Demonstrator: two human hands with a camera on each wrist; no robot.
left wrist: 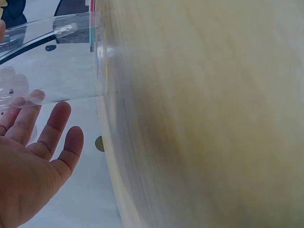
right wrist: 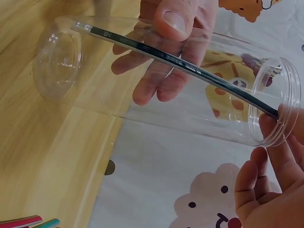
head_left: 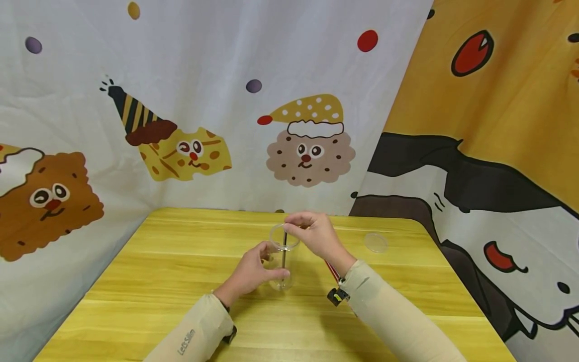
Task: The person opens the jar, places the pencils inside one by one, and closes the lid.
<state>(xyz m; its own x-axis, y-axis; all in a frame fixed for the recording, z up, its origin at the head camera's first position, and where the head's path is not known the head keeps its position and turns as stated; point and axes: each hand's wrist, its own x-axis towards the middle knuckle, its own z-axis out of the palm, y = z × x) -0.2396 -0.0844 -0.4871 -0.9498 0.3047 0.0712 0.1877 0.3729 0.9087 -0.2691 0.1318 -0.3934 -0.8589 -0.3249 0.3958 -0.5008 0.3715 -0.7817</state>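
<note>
My left hand [head_left: 251,271] grips a jar [head_left: 289,259], a faint lid [head_left: 376,243] at its three o'clock. My right hand [head_left: 317,235] pinches a pencil [right wrist: 183,68], top hidden.

The jar [head_left: 290,257] stands on the tabletop [head_left: 181,261] between the left hand [head_left: 251,269] and right hand [head_left: 316,235], pencil [head_left: 284,259] inside; sticks [head_left: 332,270] lie before the right hand, lid [head_left: 376,243] to its right; curtain [head_left: 203,75] hangs beyond both.

pencil [right wrist: 209,78]: dk grn, prob. (dim) | jar [right wrist: 190,104]: clear | table [head_left: 190,251]: ylw woodgrain | sleeves [head_left: 398,311]: beige
</note>
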